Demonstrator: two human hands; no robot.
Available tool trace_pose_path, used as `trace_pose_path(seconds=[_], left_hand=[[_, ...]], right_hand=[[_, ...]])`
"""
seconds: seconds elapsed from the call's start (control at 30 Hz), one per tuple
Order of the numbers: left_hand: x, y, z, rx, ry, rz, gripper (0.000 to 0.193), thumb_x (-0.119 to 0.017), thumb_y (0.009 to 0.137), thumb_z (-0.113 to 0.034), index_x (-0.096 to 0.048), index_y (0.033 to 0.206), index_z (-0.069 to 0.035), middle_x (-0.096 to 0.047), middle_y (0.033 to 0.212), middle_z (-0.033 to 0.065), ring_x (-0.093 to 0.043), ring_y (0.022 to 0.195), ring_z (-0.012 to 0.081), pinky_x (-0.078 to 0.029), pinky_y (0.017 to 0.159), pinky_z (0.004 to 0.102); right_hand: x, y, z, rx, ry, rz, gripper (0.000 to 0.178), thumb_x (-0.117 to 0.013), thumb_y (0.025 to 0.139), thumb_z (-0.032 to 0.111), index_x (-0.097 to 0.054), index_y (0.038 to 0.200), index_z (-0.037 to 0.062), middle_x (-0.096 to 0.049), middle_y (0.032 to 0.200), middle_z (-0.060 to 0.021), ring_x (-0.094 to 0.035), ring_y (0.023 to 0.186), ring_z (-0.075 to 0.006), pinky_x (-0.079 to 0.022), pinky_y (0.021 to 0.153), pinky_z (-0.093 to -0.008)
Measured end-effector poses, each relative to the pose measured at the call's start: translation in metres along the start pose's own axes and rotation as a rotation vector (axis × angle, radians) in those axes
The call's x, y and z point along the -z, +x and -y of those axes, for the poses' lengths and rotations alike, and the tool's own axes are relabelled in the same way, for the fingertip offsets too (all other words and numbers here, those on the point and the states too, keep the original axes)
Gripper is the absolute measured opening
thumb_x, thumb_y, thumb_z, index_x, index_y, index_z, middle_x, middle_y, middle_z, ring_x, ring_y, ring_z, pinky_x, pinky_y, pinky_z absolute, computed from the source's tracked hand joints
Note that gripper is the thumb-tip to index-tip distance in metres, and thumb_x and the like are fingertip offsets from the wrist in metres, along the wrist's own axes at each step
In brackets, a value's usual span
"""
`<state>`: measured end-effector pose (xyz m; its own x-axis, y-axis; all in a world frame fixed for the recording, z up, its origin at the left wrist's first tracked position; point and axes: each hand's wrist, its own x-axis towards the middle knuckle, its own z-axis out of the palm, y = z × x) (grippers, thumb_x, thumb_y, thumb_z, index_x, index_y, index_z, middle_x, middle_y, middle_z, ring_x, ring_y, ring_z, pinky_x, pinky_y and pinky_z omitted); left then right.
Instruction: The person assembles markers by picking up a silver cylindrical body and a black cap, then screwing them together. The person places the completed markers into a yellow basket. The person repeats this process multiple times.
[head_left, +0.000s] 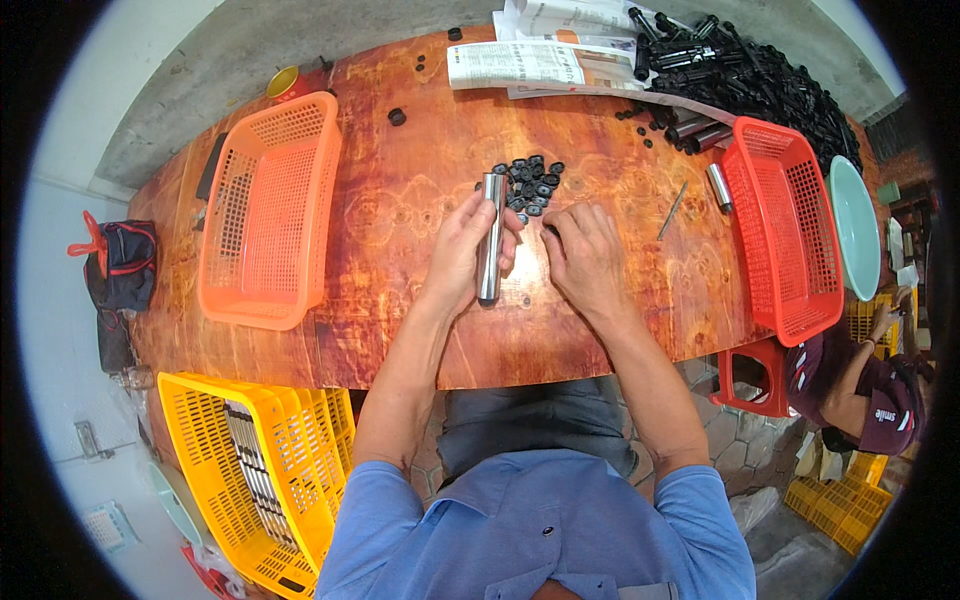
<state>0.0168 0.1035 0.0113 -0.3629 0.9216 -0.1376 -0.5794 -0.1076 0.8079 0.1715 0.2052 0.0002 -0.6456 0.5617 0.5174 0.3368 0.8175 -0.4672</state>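
My left hand [462, 248] is wrapped round a shiny metal tube [490, 255], held upright in the picture over the wooden table. A black cap or plug shows at the tube's near end. Just right of it, my right hand [588, 255] is closed, its thumb and fingers pinching what looks like a small black cap [549, 230], mostly hidden by the fingers. A loose pile of black caps [532, 180] lies on the table right beyond both hands.
An orange basket [215, 250] stands left, a red basket [800, 285] right beside a green basin [853, 230]. A thin rod [673, 210] and a short metal tube [719, 188] lie right. Black parts [770, 90] heap at back right. A yellow crate [190, 450] holds tubes. Another person's arm [855, 385] shows right.
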Motion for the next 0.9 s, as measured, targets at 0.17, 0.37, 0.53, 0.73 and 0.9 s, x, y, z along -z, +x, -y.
trace_pose_path(seconds=[0.17, 0.37, 0.53, 0.73, 0.9], left_hand=[[0.008, 0.0, -0.001, 0.002, 0.123, 0.015, 0.043, -0.05, 0.108, -0.032, -0.049, 0.133, 0.003, -0.064, 0.089, 0.0097, -0.06, 0.065, 0.013, -0.05, 0.054, 0.0266], [-0.011, -0.003, -0.006, -0.013, 0.0, -0.059, 0.043, -0.048, 0.108, -0.035, -0.051, 0.13, 0.002, -0.063, 0.084, 0.0075, -0.058, 0.061, 0.0114, -0.048, 0.051, 0.0238], [-0.003, -0.004, -0.006, -0.004, 0.179, -0.057, 0.044, -0.045, 0.108, -0.038, -0.053, 0.126, 0.001, -0.056, 0.076, 0.0038, -0.052, 0.052, 0.0096, -0.042, 0.045, 0.0225], [0.005, -0.005, -0.006, 0.06, 0.118, 0.001, 0.051, -0.039, 0.109, -0.045, -0.052, 0.126, 0.001, -0.056, 0.075, 0.004, -0.049, 0.051, 0.0093, -0.041, 0.044, 0.0229], [-0.005, -0.004, -0.01, 0.061, -0.048, -0.012, 0.058, -0.035, 0.108, -0.051, -0.05, 0.129, 0.001, -0.058, 0.078, 0.0059, -0.052, 0.055, 0.0112, -0.044, 0.048, 0.0255]], right_hand=[[0.0, 0.0, 0.0, -0.012, -0.006, 0.013, 0.015, -0.071, 0.083, 0.006, -0.066, 0.097, 0.0043, -0.056, 0.09, -0.0107, -0.056, 0.089, -0.0308, -0.044, 0.077, -0.0423], [0.001, 0.001, 0.002, -0.007, -0.016, -0.008, 0.011, -0.072, 0.085, 0.007, -0.068, 0.094, 0.0047, -0.059, 0.09, -0.01, -0.057, 0.087, -0.0301, -0.044, 0.078, -0.0405], [0.002, 0.001, 0.002, -0.01, -0.016, 0.007, 0.012, -0.072, 0.085, 0.007, -0.067, 0.095, 0.0046, -0.059, 0.091, -0.0104, -0.057, 0.088, -0.0302, -0.044, 0.078, -0.0406], [0.002, 0.001, 0.003, -0.003, -0.011, 0.005, 0.012, -0.072, 0.084, 0.006, -0.067, 0.095, 0.0042, -0.059, 0.091, -0.011, -0.057, 0.088, -0.0305, -0.044, 0.079, -0.0404], [0.0, 0.001, 0.001, 0.002, -0.001, -0.008, 0.012, -0.072, 0.083, 0.005, -0.067, 0.094, 0.004, -0.059, 0.09, -0.011, -0.057, 0.086, -0.0307, -0.044, 0.078, -0.0406]])
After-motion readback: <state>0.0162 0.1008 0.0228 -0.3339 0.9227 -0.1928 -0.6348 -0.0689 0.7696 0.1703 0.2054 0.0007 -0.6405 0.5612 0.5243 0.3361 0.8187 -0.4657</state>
